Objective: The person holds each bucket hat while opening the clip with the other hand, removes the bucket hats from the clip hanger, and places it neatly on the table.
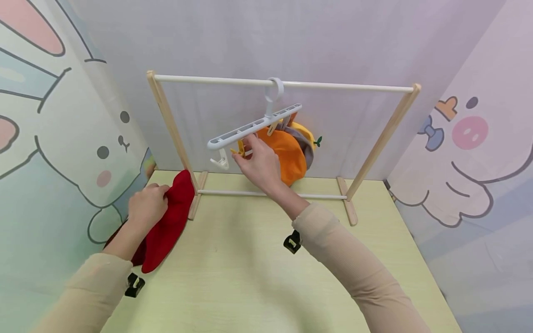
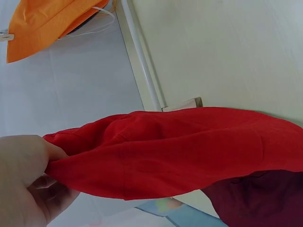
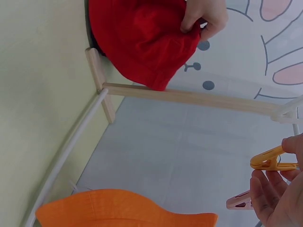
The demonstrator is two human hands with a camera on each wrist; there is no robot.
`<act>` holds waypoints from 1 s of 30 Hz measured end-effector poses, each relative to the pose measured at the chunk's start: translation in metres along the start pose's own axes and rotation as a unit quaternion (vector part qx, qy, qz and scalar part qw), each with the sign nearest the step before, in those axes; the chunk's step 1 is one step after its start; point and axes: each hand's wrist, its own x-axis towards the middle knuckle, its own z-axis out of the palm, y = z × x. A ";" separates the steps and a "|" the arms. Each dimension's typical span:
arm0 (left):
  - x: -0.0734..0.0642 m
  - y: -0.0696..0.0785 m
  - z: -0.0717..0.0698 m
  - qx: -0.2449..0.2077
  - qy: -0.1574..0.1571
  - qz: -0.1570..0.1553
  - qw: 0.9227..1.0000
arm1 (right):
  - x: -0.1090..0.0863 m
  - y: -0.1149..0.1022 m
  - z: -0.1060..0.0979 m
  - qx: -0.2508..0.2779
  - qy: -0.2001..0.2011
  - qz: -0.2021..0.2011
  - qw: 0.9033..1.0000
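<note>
My left hand [image 1: 147, 206] pinches the edge of a red cloth hat [image 1: 172, 224] at the left of the table, beside the rack's left leg. In the left wrist view, darker maroon fabric [image 2: 265, 201] shows beneath the hat. Up at the white hanger [image 1: 254, 126], my right hand [image 1: 263, 164] pinches a yellow clip [image 3: 268, 160] between thumb and fingers. A white clip [image 1: 220, 159] dangles from the hanger's near end. Close behind the right hand hangs an orange hat [image 1: 287, 155], with grey and yellow hats partly hidden behind it.
The hanger's ring [image 1: 275, 89] loops over the white top bar [image 1: 341, 86] of a wooden-legged rack. A pink clip [image 3: 239, 201] sits beside the right fingers. The rack's lower bar [image 1: 229, 192] runs close above the table [image 1: 233, 277]. Cartoon-printed cloth walls enclose the sides.
</note>
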 end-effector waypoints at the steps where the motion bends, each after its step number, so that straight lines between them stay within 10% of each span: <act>1: 0.000 0.002 0.003 0.002 0.004 -0.001 1.000 | 0.000 0.000 0.000 0.000 0.000 0.000 1.000; 17: -0.002 0.020 0.030 0.003 0.036 -0.012 0.999 | -0.001 -0.001 -0.002 -0.001 -0.008 0.004 1.000; 30: -0.005 0.039 0.038 -0.042 -0.017 -0.027 0.999 | -0.001 -0.001 -0.002 -0.003 -0.007 0.006 1.000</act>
